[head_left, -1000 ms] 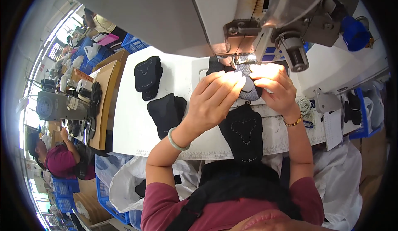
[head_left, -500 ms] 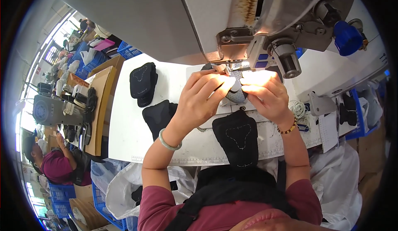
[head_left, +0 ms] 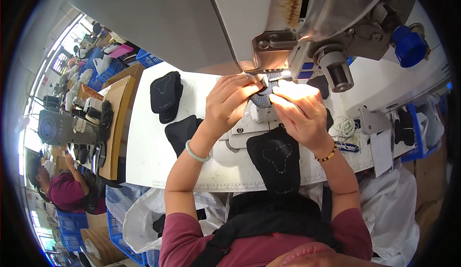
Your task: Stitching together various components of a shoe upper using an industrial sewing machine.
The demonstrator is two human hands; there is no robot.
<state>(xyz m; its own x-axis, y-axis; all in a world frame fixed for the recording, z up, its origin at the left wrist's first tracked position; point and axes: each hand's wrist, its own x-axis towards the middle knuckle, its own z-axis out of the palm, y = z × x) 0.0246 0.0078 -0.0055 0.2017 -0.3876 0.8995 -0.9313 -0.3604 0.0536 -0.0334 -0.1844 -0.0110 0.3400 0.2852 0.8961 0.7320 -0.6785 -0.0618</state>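
Under the lit head of a sewing machine point(head_left: 273, 46), both my hands grip a small grey fabric piece point(head_left: 263, 100) with a dark edge. My left hand point(head_left: 228, 103) pinches its left side, fingers bent and close to the presser foot. From the right, my right hand point(head_left: 305, 116) pinches the other side between thumb and fingers. Glare and my fingers hide much of the piece and the needle. Just in front of the machine bed lies a black padded piece point(head_left: 273, 159) with a white stitched outline.
At left on the white table point(head_left: 149, 161) lie a stack of black padded pieces point(head_left: 164, 94) and another black piece point(head_left: 180, 133). White cord point(head_left: 345, 127) and a blue-handled tool point(head_left: 347, 147) sit at right. A person point(head_left: 69, 188) works far left.
The grey piece has turned and shifted slightly left at the presser foot. My right hand has moved left and down, and my left hand a little left.
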